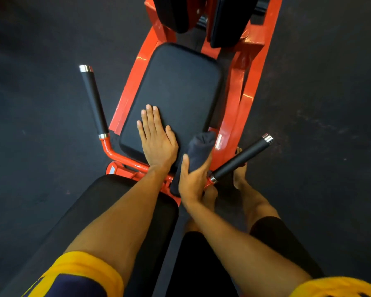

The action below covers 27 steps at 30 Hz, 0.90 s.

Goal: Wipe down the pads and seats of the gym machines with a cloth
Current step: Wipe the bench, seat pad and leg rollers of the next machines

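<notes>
**Inspector:** Head view. Which step is in hand?

**Assessor:** In my judgement, the seat wipe is about to begin. The left hand (pixel 156 140) lies flat, fingers straight, on the seat (pixel 176 82) close to its near edge. The right hand (pixel 193 181) is curled round a dark bunched cloth (pixel 200 146), whose far end sits over the seat's near right corner. The hands are just beside each other, not touching.

**Inspector:** What does the next move call for?

**Assessor:** Probably spreading the cloth, pressing it onto the seat and sweeping toward the far edge. The left hand would need to clear. Whether the near pad (pixel 84 211) under the left forearm or the upper pads (pixel 174 16) have been wiped cannot be told.

**Inspector:** Surface and room?

**Assessor:** Smooth black upholstery, which likely wipes easily. There is an orange frame (pixel 240 99), a left handle (pixel 94 99), a right handle (pixel 242 157) and a dark speckled floor (pixel 30 125).
</notes>
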### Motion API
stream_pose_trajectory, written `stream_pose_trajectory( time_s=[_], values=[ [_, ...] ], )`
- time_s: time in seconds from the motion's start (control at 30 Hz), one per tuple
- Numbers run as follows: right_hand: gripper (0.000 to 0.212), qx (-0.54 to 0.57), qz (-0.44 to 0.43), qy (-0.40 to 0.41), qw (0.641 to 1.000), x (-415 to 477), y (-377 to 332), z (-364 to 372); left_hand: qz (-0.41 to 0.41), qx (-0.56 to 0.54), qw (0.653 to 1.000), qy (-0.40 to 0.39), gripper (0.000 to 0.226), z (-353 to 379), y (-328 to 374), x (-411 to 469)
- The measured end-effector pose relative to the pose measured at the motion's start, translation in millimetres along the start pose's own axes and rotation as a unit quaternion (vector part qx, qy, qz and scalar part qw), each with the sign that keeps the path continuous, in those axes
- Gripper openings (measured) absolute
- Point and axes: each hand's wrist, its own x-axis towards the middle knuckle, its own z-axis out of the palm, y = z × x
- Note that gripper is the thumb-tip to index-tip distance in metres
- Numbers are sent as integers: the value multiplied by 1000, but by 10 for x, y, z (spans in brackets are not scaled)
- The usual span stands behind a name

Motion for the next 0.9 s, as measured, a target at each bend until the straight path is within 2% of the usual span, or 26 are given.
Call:
stream_pose_trajectory(
  time_s=[0.1, 0.27, 0.4, 0.53, 0.7, 0.77, 0.9],
  values=[
    [87, 9, 17, -36, 999, 17, 3, -39, -3, -11, 1000, 7, 61, -14, 10, -14],
    [80, -7, -80, -44, 996, 777, -428, -57, -17, -26, 999, -9, 58, -7, -45, -58],
    [78, -85, -145, -106, 980, 704, -296, -201, -37, -37, 998, -36, 57, -57, -87, -199],
    [90, -222, -253, -214, 917, 344, 83, -528, -99, 9, 993, -66, 59, -225, -147, -432],
    [94, -359, -399, -232, 811, 410, 148, -672, -204, -90, 974, -33, 54, -589, -83, -496],
    [94, -376, -442, -241, 778, 420, 154, -622, -222, -119, 968, -19, 58, -712, -97, -501],
    [78, -333, -588, -273, 685, 417, -96, -171, -251, -154, 956, -19, 58, -865, -145, -609]
  ],
)
